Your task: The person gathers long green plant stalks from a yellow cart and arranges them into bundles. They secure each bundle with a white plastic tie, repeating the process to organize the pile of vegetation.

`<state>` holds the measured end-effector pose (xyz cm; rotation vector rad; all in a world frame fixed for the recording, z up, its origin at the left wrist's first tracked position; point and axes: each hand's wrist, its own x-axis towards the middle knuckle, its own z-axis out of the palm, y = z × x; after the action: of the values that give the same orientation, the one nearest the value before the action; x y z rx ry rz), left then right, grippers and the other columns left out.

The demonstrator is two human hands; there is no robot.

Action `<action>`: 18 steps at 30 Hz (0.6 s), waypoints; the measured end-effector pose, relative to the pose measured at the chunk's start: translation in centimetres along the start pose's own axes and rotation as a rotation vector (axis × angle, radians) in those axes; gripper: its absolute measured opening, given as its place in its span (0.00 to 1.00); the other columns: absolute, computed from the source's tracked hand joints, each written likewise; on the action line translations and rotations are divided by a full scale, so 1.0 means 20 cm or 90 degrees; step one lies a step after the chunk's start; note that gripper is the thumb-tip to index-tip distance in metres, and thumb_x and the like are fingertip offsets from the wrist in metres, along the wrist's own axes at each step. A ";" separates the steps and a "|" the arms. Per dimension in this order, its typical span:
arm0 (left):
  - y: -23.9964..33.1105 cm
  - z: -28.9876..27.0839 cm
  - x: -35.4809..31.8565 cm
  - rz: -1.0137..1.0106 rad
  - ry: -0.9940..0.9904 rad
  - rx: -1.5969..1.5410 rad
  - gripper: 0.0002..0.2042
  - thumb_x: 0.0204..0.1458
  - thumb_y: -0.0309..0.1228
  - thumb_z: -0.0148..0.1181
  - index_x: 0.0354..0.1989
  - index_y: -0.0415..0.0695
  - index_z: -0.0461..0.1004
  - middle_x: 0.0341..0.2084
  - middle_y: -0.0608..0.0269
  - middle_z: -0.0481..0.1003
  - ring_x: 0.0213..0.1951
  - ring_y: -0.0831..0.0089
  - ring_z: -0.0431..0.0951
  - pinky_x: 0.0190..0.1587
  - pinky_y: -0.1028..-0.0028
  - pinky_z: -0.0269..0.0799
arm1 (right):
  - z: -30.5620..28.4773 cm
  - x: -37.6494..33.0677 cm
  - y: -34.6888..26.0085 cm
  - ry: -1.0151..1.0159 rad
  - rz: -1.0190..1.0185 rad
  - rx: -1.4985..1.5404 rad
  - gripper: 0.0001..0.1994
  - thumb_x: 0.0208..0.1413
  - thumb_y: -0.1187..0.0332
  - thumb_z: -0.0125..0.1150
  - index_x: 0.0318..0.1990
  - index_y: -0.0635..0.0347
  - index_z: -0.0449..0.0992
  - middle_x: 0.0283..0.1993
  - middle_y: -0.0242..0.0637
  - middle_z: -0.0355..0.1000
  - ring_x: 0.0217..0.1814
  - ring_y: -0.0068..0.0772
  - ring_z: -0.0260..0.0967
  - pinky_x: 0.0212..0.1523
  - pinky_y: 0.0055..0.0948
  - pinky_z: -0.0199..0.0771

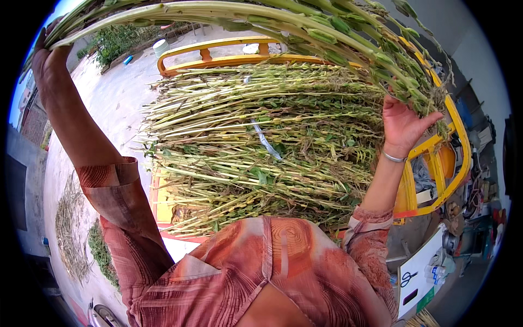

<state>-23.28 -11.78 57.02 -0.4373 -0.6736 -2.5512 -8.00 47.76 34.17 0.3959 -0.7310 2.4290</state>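
Note:
A long bundle of sesame stalks [272, 13] with green pods is raised across the top of the view, arching from left to right. My left hand [52, 60], up at the far left, is closed round the bare cut ends. At the podded end, my right hand [403, 122] holds the bundle from below. Its fingers reach in among the pods and are partly hidden, while the thumb sticks out to the side. Below the raised bundle lies a thick layer of cut sesame stalks [261, 131], most with their bare ends to the left. A pale strip [264, 139] lies across them.
A yellow metal frame [455, 158] borders the pile at the back and right. On the right, a white board [422, 267] bears scissors [408, 278] and a dark flat object. Loose plant heaps [71, 229] lie on the pale ground at left. A white bucket [161, 48] stands farther back.

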 end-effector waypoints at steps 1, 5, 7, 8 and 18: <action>0.06 -0.18 0.08 0.027 0.008 -0.014 0.05 0.51 0.23 0.48 0.30 0.33 0.66 0.25 0.54 0.67 0.35 0.60 0.67 0.52 0.53 0.62 | -0.05 0.10 0.00 0.010 -0.011 -0.012 0.44 0.39 0.35 0.60 0.59 0.58 0.60 0.56 0.41 0.66 0.48 0.36 0.67 0.40 0.34 0.72; -0.47 -0.67 -0.20 -0.112 0.105 -0.140 0.08 0.50 0.26 0.50 0.22 0.44 0.58 0.15 0.65 0.60 0.24 0.69 0.62 0.40 0.64 0.65 | -0.22 0.37 0.18 0.070 0.070 -0.074 0.36 0.45 0.38 0.57 0.54 0.56 0.64 0.49 0.36 0.69 0.39 0.32 0.67 0.32 0.29 0.71; -0.75 -0.98 -0.26 -0.134 0.187 -0.153 0.09 0.49 0.25 0.51 0.21 0.44 0.59 0.15 0.66 0.60 0.22 0.72 0.61 0.34 0.68 0.64 | -0.42 0.44 0.31 0.154 0.134 -0.091 0.30 0.49 0.39 0.55 0.49 0.54 0.65 0.42 0.32 0.69 0.35 0.29 0.66 0.28 0.27 0.69; -0.88 -1.15 -0.28 -0.127 0.267 -0.150 0.09 0.50 0.26 0.51 0.21 0.44 0.60 0.15 0.66 0.61 0.21 0.74 0.62 0.33 0.69 0.64 | -0.51 0.46 0.42 0.206 0.175 -0.095 0.30 0.50 0.39 0.54 0.49 0.54 0.64 0.39 0.31 0.68 0.35 0.28 0.65 0.27 0.27 0.68; -1.50 -2.01 -0.55 -0.098 0.488 -0.005 0.06 0.52 0.26 0.54 0.25 0.42 0.65 0.17 0.66 0.66 0.21 0.74 0.67 0.29 0.68 0.71 | -1.14 0.40 1.01 0.492 0.316 -0.343 0.32 0.52 0.49 0.59 0.59 0.58 0.60 0.33 0.36 0.64 0.26 0.29 0.64 0.24 0.28 0.70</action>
<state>-36.59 -5.92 7.81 0.5963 -0.4075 -2.5662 -28.95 50.52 10.91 -0.9790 -1.1340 2.3698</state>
